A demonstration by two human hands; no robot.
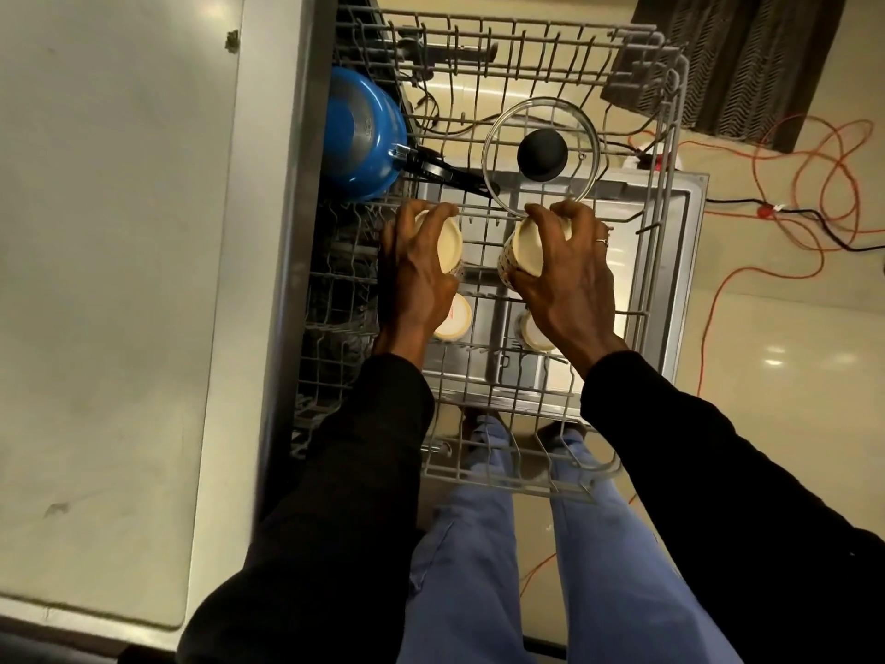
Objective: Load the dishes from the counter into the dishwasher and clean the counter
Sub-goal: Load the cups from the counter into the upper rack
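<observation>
I hold one rigid, breakable cup (450,246) per hand, left hand (416,275) and right hand (565,275) clamped around their sides (glaze likely slippery).

Glossy beige floor (790,376), dark rug (747,59)

Black long sleeves (345,472), blue trousers (479,567), finger ring (602,241)

Rack (663,194) extends right of the worktop (119,280); pan (361,131) at its left, lid (541,155) alongside, four cups nearer.
</observation>
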